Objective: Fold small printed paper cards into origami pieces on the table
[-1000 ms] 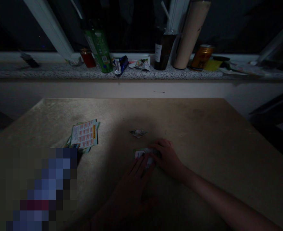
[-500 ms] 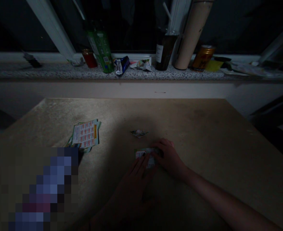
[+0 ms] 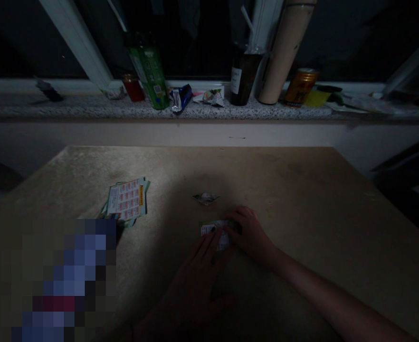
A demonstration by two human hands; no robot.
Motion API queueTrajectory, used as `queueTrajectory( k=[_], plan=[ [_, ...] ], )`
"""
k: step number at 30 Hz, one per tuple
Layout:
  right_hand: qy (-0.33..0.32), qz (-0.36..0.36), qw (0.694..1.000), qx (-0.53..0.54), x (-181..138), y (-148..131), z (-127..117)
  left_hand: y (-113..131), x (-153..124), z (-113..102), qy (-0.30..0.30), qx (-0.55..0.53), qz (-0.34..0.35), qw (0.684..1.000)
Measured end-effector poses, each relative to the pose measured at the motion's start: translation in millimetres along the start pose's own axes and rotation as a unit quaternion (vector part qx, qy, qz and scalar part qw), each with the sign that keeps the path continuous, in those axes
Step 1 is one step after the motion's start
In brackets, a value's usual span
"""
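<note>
A small printed paper card point(image 3: 214, 230) lies on the dim beige table point(image 3: 302, 199), near its middle. My left hand point(image 3: 198, 266) rests flat on the card's near edge with its fingers stretched out. My right hand point(image 3: 252, 235) presses on the card's right side with the fingers curled down onto it. A little beyond the card sits a small folded paper piece point(image 3: 205, 197). The light is low and the fingertips are hard to make out.
A fanned stack of printed cards point(image 3: 127, 199) lies at the left of the table. On the granite sill point(image 3: 88, 108) behind stand a green bottle point(image 3: 148, 71), a red jar point(image 3: 133, 88), a dark bottle point(image 3: 243, 76), a tan cylinder point(image 3: 282, 52), a gold can point(image 3: 300, 86) and wrappers point(image 3: 181, 97).
</note>
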State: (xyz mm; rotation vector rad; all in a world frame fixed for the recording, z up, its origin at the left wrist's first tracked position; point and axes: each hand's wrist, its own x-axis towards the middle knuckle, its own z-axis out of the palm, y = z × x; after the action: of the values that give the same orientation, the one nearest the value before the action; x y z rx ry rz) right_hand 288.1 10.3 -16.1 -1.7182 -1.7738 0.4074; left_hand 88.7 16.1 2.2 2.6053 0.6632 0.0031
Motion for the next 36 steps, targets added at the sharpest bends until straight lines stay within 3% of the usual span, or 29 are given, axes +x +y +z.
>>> queueTrajectory(
  k=[12, 19, 24, 31, 36],
  plan=[
    [-0.002, 0.028, 1.000, 0.001, 2, -3, -2, 0, 1, 4, 0.015, 0.011, -0.001, 1.000],
    [-0.001, -0.032, 0.999, -0.032, -6, -4, -6, 1, 1, 4, 0.019, 0.014, 0.004, 1.000],
    [-0.071, -0.144, 0.981, -0.112, -42, -10, -16, 2, 1, 3, 0.023, 0.008, 0.010, 1.000],
    [-0.176, -0.120, 0.966, -0.146, -89, -11, -33, 4, 1, -1, 0.004, -0.005, -0.011, 1.000],
    [-0.169, -0.124, 0.966, -0.154, -90, -8, -34, 2, 2, 0, -0.007, 0.001, -0.014, 1.000]
  ],
)
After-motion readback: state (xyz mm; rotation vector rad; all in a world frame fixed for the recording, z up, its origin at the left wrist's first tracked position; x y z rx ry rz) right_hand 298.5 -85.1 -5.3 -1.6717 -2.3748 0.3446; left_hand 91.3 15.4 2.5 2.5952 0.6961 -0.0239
